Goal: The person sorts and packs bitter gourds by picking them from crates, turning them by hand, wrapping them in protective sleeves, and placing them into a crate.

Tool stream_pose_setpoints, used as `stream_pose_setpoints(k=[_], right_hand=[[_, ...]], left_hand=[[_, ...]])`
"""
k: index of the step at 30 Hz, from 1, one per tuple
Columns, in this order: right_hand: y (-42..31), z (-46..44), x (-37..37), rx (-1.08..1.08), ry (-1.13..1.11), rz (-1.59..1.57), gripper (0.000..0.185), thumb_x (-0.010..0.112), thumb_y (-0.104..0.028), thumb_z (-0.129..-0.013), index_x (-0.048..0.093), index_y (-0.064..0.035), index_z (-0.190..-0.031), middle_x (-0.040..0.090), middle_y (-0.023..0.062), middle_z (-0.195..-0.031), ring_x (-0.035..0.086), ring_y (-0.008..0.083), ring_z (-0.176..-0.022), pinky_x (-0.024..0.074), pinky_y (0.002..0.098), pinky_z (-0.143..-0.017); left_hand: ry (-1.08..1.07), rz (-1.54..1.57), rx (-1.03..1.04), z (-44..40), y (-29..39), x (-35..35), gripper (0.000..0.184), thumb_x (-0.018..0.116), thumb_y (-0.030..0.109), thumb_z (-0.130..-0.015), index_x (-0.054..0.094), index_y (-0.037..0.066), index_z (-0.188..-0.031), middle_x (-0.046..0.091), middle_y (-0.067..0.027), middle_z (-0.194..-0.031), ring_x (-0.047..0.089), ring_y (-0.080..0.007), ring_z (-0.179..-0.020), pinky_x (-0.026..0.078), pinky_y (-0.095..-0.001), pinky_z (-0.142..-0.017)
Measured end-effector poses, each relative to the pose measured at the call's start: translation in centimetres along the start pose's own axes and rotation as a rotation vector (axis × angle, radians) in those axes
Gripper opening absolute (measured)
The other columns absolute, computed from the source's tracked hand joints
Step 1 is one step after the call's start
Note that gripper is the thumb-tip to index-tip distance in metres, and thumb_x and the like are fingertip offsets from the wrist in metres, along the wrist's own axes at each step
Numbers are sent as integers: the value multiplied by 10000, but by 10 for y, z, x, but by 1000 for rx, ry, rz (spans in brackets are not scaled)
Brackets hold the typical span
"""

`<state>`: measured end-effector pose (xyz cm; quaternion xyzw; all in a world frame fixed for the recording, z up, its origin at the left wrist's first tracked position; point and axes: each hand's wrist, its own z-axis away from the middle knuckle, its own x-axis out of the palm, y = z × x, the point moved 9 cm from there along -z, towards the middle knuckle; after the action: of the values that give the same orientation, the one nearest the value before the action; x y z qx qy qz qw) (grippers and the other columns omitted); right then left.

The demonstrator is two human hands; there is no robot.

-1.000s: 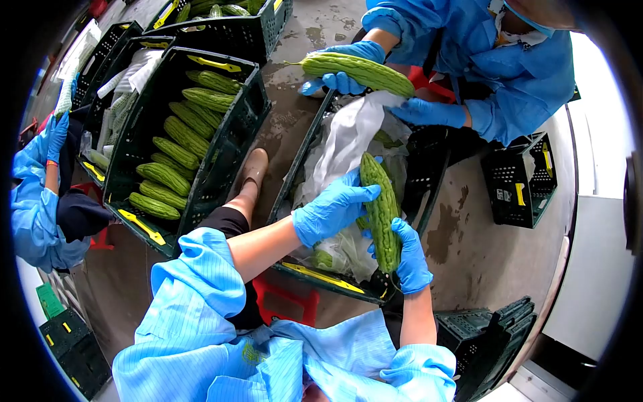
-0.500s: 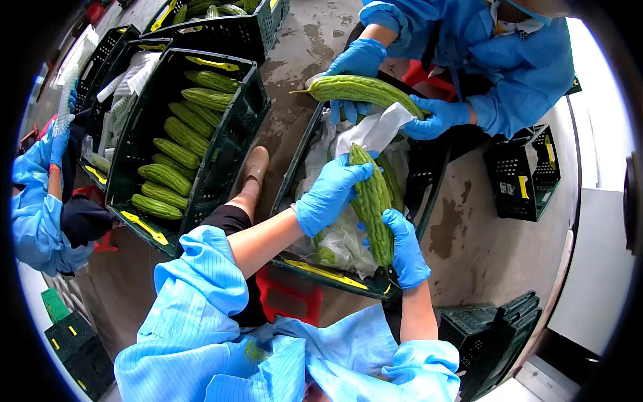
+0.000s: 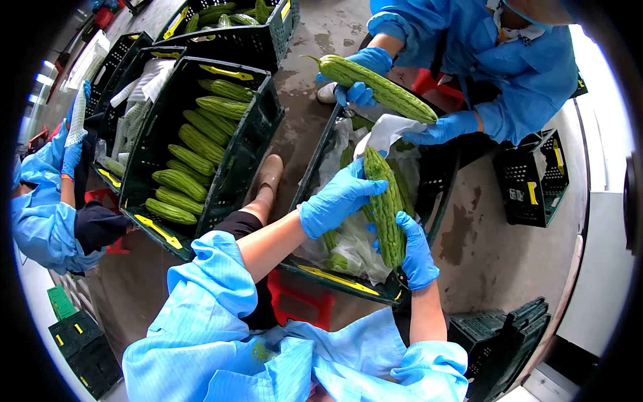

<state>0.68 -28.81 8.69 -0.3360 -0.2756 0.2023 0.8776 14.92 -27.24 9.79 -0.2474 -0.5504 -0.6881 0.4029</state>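
Note:
A green, ridged bitter melon (image 3: 386, 214) is held between my two blue-gloved hands, above a dark green crate. My left hand (image 3: 343, 199) grips its upper end from the left side. Around the lower end, on the right, closes my right hand (image 3: 416, 253). Beneath them, the crate (image 3: 309, 175) holds more bitter melons and crumpled clear plastic film (image 3: 362, 249). Just beyond my hands a strip of white wrap (image 3: 387, 131) rises from the crate. Across from me a co-worker's gloved hands hold another bitter melon (image 3: 378, 87).
To the left stands a crate (image 3: 242, 151) with several bitter melons laid in rows. Behind it are a crate of white sleeves (image 3: 144, 84) and another melon crate (image 3: 284, 33). A small crate (image 3: 536, 181) sits at right, folded crates (image 3: 499, 342) at lower right. Another person (image 3: 47, 208) works at far left.
The co-worker's bitter melon has tilted, its right end now lower and its left end higher. My hands keep hold of mine, with its position slightly shifted as the whole view moved.

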Motion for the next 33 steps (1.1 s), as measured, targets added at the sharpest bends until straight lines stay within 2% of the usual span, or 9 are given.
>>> stream_pose_setpoints(k=[3,7,10,13,17,22,25,31,33], right_hand=[[1,1,-1,21,-13,46,543,561,-408,-918,534,-23,-1300,689,168,-1031,675,223,-787,560,329,-664],[6,-1,2,12,12,63,530,550,-419,-918,552,-36,-1284,693,153,-1029,669,215,-772,552,330,-679],[16,-4,3,58,-21,28,532,543,-443,-918,570,-41,-1265,700,147,-1000,664,209,-740,546,323,-662],[14,1,7,62,9,0,535,524,-470,-928,596,-36,-1232,702,149,-977,660,212,-708,546,326,-646],[17,-2,-3,20,28,47,541,513,-484,-933,609,-30,-1211,700,145,-958,664,218,-712,550,339,-626],[31,-2,-5,80,23,56,558,517,-497,-918,588,-49,-1244,699,158,-1000,655,218,-720,534,343,-628],[30,-3,0,52,14,71,568,521,-536,-920,611,-59,-1215,700,137,-964,651,214,-686,533,342,-607],[31,-6,-1,57,17,88,607,518,-581,-916,628,-55,-1198,698,114,-922,644,202,-648,532,335,-569],[33,-8,-1,75,9,69,616,513,-592,-915,630,-56,-1196,696,110,-913,640,199,-641,528,333,-560]], left_hand=[[-8,10,13,0,2,0,566,686,71,-869,438,32,-1376,583,-94,-1226,585,-205,-1117,450,-363,-1003],[48,-59,80,-1,6,-6,680,716,60,-819,402,6,-1419,607,-124,-1191,599,-214,-1098,463,-365,-987],[85,-191,91,2,12,-5,613,662,63,-820,437,5,-1388,599,-65,-1117,578,-145,-1009,464,-305,-925],[118,-220,109,2,14,-6,602,675,90,-824,454,18,-1379,597,-53,-1105,574,-136,-1001,463,-301,-912],[162,-207,31,1,8,-11,511,667,222,-856,518,113,-1332,602,-18,-1073,575,-119,-949,466,-299,-812],[234,-249,117,2,14,-16,366,610,115,-808,567,31,-1162,607,-52,-1023,570,-152,-925,471,-302,-832],[259,-371,162,-2,15,-22,401,615,126,-796,554,16,-1177,605,-56,-1027,559,-153,-919,466,-294,-835],[234,-333,233,9,29,-6,371,610,116,-838,567,8,-1191,619,-53,-1045,564,-127,-964,467,-294,-878],[237,-322,155,5,22,-13,377,612,127,-835,567,11,-1191,614,-50,-1059,561,-128,-968,463,-290,-876]])
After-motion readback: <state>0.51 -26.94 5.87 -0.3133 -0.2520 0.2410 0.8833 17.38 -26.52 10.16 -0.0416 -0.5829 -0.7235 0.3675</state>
